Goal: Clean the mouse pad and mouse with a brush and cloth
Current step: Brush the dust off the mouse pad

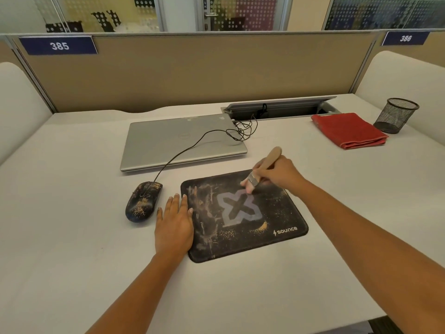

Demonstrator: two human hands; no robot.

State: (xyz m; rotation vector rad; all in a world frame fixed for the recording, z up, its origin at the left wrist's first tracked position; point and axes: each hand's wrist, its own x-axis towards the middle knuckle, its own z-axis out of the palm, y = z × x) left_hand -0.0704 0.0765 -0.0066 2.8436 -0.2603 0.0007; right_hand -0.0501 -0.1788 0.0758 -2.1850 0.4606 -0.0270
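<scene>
A black mouse pad with a pale X logo lies on the white desk, smeared with dust and sandy specks. My right hand grips a wooden-handled brush, whose bristles touch the pad near its far middle. My left hand lies flat with straight fingers at the pad's left edge, partly on it. A black wired mouse, speckled with the same grit, sits just left of my left hand. A folded red cloth lies at the far right.
A shut silver laptop lies behind the pad, with the mouse cable running across it to a cable slot. A black mesh pen cup stands beside the cloth. A beige partition walls the desk's back.
</scene>
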